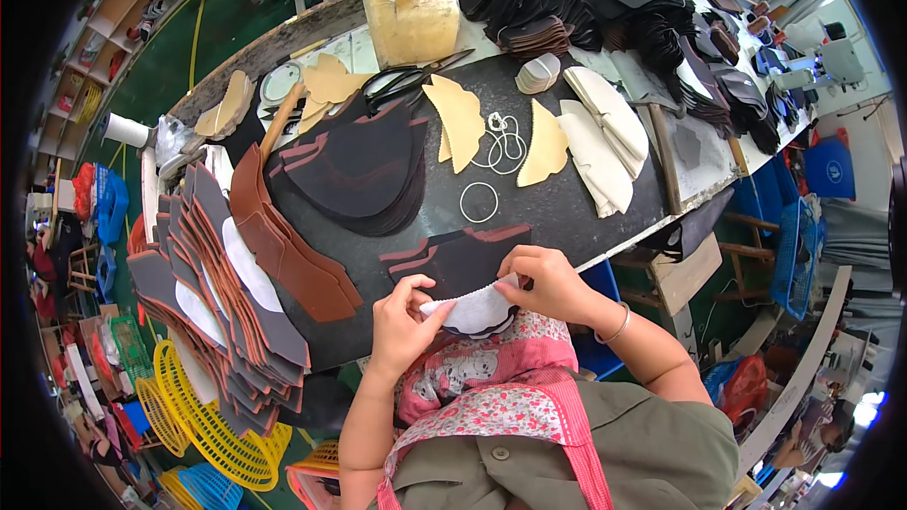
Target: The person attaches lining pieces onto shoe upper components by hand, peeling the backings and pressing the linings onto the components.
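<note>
My left hand [402,321] and my right hand [548,283] both pinch a small white fabric lining piece [477,307] at the near edge of the black worktable [567,208]. Under the white piece lies a dark leather shoe part with a reddish edge [463,260]. The left fingers grip its left end, the right fingers its upper right corner. A silver bangle [619,326] circles my right wrist.
A fanned stack of dark and brown leather pieces [236,293] spreads at the left, another dark pile [364,175] at centre. Tan paper patterns [458,118], wire rings [479,201], scissors [411,80], cream fabric pieces [605,137] and a glue container [411,24] lie farther back. Yellow baskets [203,425] stand on the floor.
</note>
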`<state>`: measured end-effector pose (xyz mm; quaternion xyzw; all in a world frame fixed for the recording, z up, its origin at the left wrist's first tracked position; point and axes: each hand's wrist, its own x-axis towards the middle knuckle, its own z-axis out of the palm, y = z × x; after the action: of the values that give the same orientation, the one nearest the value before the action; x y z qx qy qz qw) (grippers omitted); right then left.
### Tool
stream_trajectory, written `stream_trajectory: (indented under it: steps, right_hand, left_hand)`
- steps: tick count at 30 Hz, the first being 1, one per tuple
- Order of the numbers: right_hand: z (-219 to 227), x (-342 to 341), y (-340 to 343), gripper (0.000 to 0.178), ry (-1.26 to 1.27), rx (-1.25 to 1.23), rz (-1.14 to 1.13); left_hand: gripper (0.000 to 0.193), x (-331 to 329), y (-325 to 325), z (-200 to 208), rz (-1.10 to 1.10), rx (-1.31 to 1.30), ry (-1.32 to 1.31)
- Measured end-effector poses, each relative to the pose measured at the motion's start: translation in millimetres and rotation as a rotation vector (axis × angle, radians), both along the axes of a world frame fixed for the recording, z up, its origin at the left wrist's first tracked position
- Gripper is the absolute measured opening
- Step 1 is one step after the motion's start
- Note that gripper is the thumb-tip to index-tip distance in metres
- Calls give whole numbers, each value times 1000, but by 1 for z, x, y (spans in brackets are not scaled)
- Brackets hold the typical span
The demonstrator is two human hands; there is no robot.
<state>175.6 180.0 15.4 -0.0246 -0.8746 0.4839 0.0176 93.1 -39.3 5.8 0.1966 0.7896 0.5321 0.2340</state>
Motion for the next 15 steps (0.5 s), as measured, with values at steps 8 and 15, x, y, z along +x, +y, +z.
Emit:
stream_trajectory:
  steps: [8, 15]
  right_hand:
    - [11, -6, -5, 31, -58, 709, 197]
    - [-19, -117, 27, 34, 442, 860, -110]
  left_hand:
    - [24, 3, 4, 2, -59, -149, 132]
    - [37, 0, 10, 9, -143, -322, 444]
